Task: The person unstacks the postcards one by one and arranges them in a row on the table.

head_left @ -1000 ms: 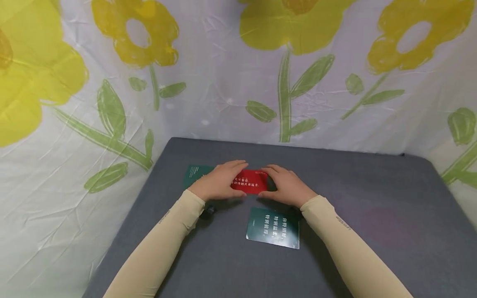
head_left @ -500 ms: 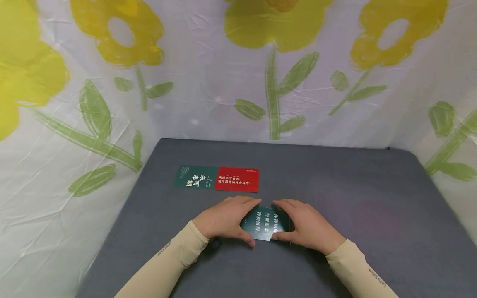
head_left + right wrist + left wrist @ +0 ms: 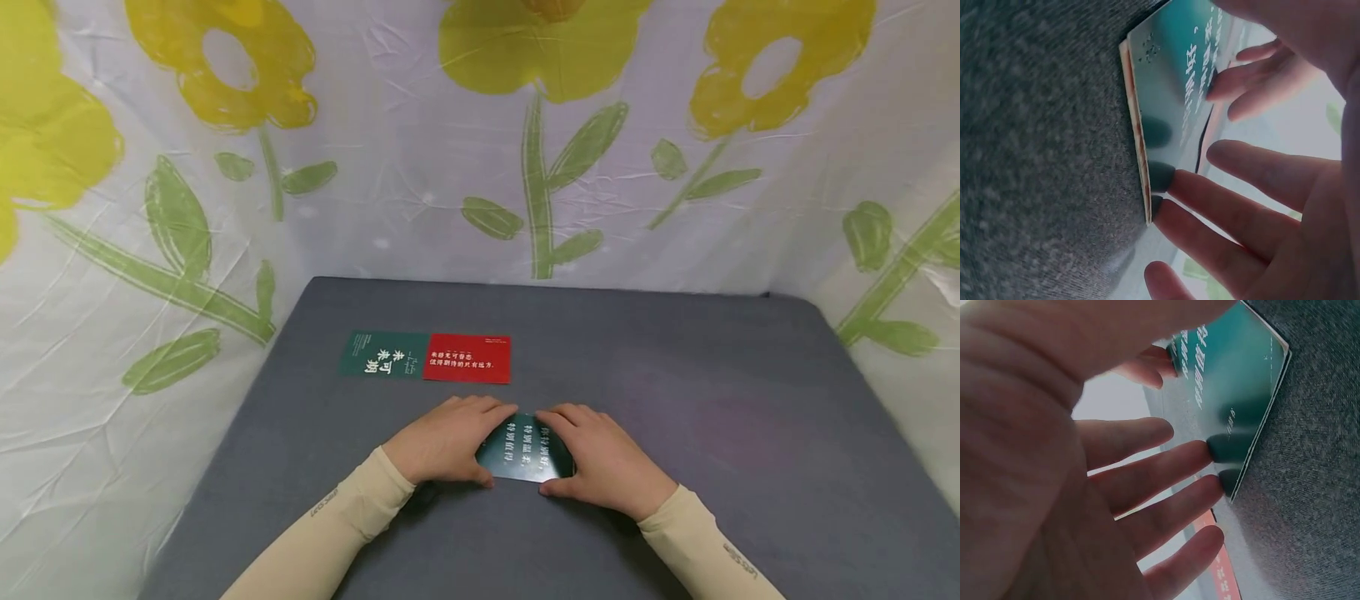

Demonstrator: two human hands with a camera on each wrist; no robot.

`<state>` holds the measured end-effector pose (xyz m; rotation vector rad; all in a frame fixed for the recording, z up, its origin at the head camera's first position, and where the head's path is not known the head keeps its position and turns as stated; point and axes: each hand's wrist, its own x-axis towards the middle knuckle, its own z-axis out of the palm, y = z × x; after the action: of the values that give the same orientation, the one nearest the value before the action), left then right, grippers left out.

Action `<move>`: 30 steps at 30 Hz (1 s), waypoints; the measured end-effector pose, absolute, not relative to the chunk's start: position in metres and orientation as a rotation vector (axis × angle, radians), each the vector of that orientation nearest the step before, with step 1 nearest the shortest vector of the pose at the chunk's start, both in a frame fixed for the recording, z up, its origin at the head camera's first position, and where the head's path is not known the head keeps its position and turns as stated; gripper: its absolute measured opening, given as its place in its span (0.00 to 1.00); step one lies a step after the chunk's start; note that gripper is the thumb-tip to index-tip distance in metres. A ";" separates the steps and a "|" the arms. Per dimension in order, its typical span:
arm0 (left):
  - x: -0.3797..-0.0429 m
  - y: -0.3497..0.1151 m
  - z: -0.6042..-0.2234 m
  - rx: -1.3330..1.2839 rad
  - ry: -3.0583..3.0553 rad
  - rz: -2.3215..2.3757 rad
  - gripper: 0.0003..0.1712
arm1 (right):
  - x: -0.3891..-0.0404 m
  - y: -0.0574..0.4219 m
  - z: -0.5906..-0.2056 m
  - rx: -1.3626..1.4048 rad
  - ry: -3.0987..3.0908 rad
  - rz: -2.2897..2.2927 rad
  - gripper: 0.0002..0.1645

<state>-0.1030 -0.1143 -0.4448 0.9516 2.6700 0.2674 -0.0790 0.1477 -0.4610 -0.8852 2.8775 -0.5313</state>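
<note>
A glossy green card (image 3: 525, 454) with white writing lies at the near middle of the grey table. My left hand (image 3: 448, 439) holds its left part, thumb at the near edge and fingertips at the far edge. On the right side my right hand (image 3: 606, 460) grips it the same way. The left wrist view shows the green card (image 3: 1238, 375) with a double edge. Its layered side on the green card (image 3: 1163, 94) also shows in the right wrist view, just over the cloth. Palms hide both ends of it in the head view.
Beyond the hands, another green card (image 3: 384, 355) and a red card (image 3: 467, 358) lie side by side on the grey table (image 3: 675, 375). A white cloth with yellow flowers (image 3: 390, 167) hangs behind and at the sides.
Both hands have left the red card, come nearer the body and taken hold of the near green card. The red card now lies uncovered beside the far green one.
</note>
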 end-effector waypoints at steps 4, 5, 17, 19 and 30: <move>-0.103 -0.114 -0.443 0.938 2.669 0.268 0.57 | -0.080 0.147 -0.461 -0.860 2.875 -0.535 0.52; -0.103 -0.114 -0.443 0.938 2.668 0.272 0.56 | -0.080 0.148 -0.461 -0.856 2.877 -0.534 0.52; -0.102 -0.114 -0.442 0.906 2.662 0.269 0.55 | -0.081 0.146 -0.463 -0.901 2.891 -0.538 0.50; -0.103 -0.114 -0.442 0.915 2.670 0.275 0.55 | -0.082 0.146 -0.462 -0.895 2.897 -0.528 0.50; -0.105 -0.117 -0.440 0.896 2.628 0.321 0.54 | -0.081 0.147 -0.461 -0.910 2.892 -0.531 0.50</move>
<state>-0.1047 -0.1170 -0.4403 0.8961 2.6280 0.3206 -0.0807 0.1471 -0.4613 -0.9105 2.8918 -0.5312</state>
